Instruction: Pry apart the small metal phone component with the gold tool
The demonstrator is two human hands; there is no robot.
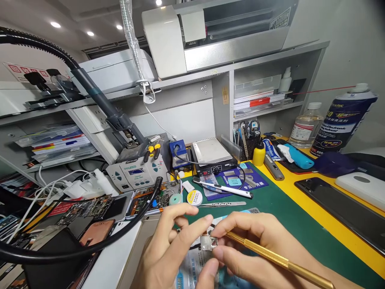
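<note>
A small silver metal plug-like part (pixel 206 243) with an open frame on its right side sits between my two hands. My left hand (pixel 176 245) curls around its left side, the index finger above and the thumb below; a short dark strand, maybe a cable, shows between the fingers and the part. In my right hand (pixel 252 237) lies a slim tool with a gold knurled handle (pixel 267 253), slanting down to the right. The right thumb and fingertips come up against the part's right edge. The tool's working tip is hidden by the fingers.
Under my hands are a printed plastic bag (pixel 192 263) and a green mat (pixel 285 216). Beyond lie tweezers (pixel 224 204), a white pen-like tool (pixel 224 188) and a round labelled tin (pixel 194 198). A black hose (pixel 132 228) arcs at left; a black phone (pixel 339 210) lies at right.
</note>
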